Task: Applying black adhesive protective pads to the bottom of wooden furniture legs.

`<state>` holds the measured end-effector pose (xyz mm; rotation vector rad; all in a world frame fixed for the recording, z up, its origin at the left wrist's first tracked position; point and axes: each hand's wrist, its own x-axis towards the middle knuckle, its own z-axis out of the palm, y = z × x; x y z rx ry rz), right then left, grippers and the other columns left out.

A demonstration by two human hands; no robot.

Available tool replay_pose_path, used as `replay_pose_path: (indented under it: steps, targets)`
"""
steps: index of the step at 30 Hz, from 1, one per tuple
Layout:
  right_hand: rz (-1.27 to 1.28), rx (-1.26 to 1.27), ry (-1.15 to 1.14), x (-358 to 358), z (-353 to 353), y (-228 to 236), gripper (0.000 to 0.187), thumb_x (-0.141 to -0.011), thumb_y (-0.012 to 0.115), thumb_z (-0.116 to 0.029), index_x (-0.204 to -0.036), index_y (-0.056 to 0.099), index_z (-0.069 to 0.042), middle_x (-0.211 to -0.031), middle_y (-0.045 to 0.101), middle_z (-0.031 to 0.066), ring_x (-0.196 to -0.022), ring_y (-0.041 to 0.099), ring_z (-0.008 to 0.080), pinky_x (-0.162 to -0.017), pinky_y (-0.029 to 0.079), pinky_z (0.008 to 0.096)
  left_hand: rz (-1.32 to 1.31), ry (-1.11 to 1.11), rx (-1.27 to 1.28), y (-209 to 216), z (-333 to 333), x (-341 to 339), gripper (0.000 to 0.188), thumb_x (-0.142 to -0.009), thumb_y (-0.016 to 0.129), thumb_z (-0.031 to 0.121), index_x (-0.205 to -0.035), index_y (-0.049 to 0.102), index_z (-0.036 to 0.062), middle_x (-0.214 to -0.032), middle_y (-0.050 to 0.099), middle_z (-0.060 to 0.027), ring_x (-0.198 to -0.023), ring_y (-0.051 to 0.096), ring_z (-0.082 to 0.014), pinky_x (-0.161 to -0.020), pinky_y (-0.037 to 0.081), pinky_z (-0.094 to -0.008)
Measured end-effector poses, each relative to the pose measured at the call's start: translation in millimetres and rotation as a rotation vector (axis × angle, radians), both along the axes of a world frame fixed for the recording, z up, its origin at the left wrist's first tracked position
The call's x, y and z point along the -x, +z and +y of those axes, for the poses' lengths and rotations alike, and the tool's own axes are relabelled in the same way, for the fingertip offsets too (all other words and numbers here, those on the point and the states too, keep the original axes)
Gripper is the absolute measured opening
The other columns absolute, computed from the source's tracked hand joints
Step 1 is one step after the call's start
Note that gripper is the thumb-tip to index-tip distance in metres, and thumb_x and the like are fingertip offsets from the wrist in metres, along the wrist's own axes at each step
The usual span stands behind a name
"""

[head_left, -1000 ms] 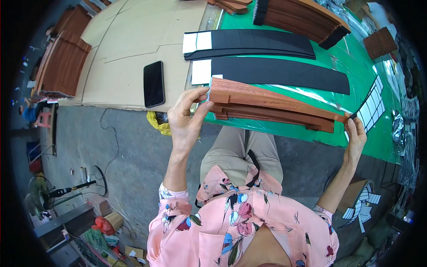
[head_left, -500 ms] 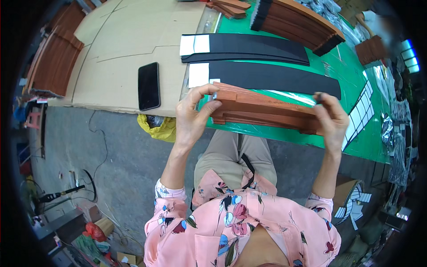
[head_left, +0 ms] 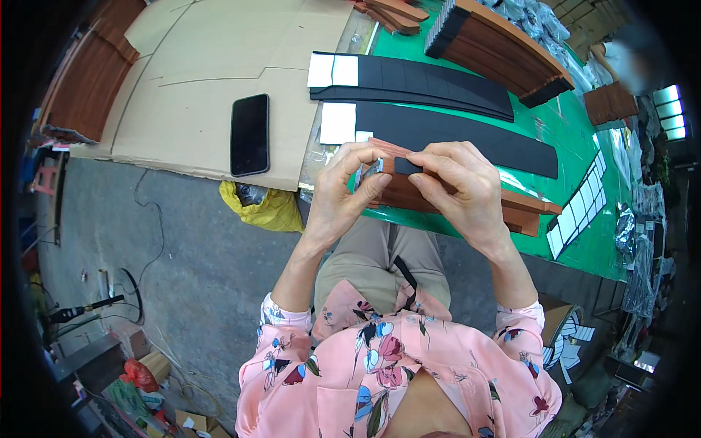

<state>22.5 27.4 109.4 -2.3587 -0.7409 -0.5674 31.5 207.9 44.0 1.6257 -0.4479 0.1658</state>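
Observation:
Close to the table's front edge lie reddish-brown, wood-look strips (head_left: 526,212), partly hidden by my hands. My left hand (head_left: 339,193) pinches a small shiny metal piece (head_left: 373,168) between thumb and fingers, at the strips' left end. My right hand (head_left: 464,186) is closed, thumb and fingertips pinching a small black rectangular piece (head_left: 407,166) against the brown strip, just right of the metal piece. Behind the hands are long black strips (head_left: 453,135) with a white end; a second stack of black strips (head_left: 431,84) sits farther back.
A phone (head_left: 250,135) lies on cardboard (head_left: 204,95) at left. Brown panels (head_left: 504,55) stand at the back of the green tabletop (head_left: 584,248). A white gridded sheet (head_left: 577,206) is at right. A yellow bag (head_left: 263,209) sits below the table edge. Another person is at the far right.
My right hand has moved left along the brown strip, bringing the small black piece beside my left hand. My left hand has shifted slightly right, still holding the metal piece.

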Motion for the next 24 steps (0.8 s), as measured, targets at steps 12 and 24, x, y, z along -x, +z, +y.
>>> replay_pose_path:
  steps: [12, 24]
  targets:
    - [0.001, 0.066, -0.009, -3.2, 8.6, 1.2, 0.024, -0.063, 0.071, -0.006, -0.086, 0.066, -0.007, -0.08, 0.061, 0.005, -0.07, 0.057, 0.0208, -0.06, 0.047, 0.0304, 0.045, -0.053, 0.023, -0.2, 1.0, -1.7, 0.023, -0.08, 0.065, 0.018, -0.096, 0.059, 0.0033, -0.098, 0.057, -0.0045, -0.091, 0.051, -0.0151, -0.078, 0.038, -0.0267]
    - [0.021, 0.057, 0.003, -3.5, 10.1, 0.7, 0.021, -0.064, 0.071, -0.006, -0.084, 0.065, -0.006, -0.079, 0.06, 0.0054, -0.068, 0.055, 0.0208, -0.059, 0.047, 0.0306, 0.068, -0.063, 0.019, 1.5, 2.0, -0.4, 0.024, -0.081, 0.065, 0.019, -0.097, 0.059, 0.0034, -0.098, 0.056, -0.0054, -0.091, 0.052, -0.0159, -0.079, 0.039, -0.0273]
